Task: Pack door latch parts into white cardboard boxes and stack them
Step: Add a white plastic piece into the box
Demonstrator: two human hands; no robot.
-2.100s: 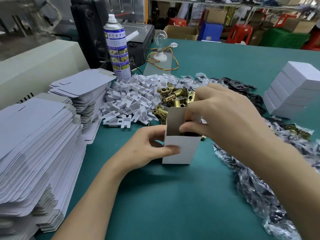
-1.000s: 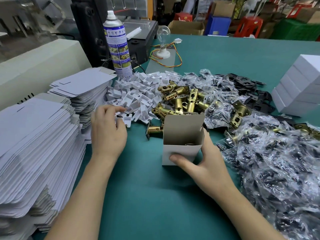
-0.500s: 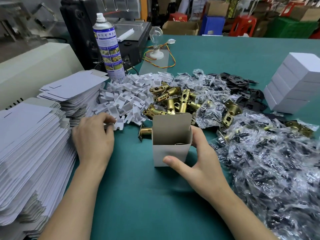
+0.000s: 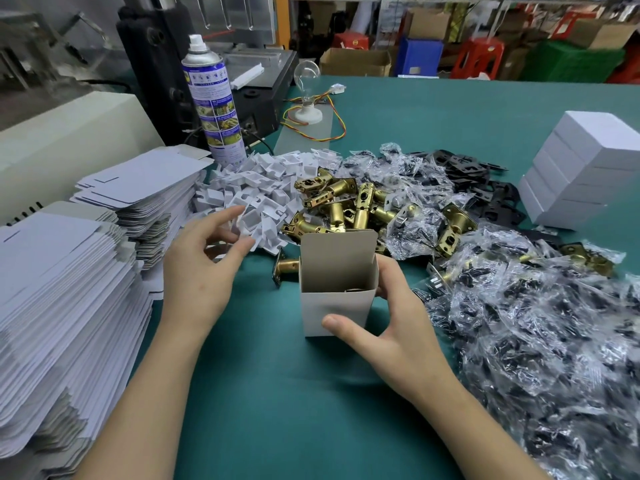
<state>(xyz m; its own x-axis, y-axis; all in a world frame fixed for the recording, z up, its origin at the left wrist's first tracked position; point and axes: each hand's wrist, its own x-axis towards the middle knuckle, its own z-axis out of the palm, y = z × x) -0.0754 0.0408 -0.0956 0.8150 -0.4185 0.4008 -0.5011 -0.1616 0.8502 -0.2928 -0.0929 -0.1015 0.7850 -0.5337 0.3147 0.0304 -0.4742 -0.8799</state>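
An open white cardboard box stands upright on the green table, its lid flap raised at the back; something metallic shows just inside. My right hand grips it, thumb on the front wall and fingers round the right side. My left hand is at the edge of the pile of white cardboard inserts, thumb and forefinger pinching one white insert. Brass door latches lie heaped just behind the box. One more latch lies left of it.
Tall stacks of flat unfolded boxes fill the left side. Clear bags of dark parts cover the right. Black plates lie behind them. A stack of closed white boxes stands far right. A spray can stands at the back.
My right hand left the box's mouth and took hold of its right side. My left hand let go of the box, reached into the insert pile, and now lifts one insert.
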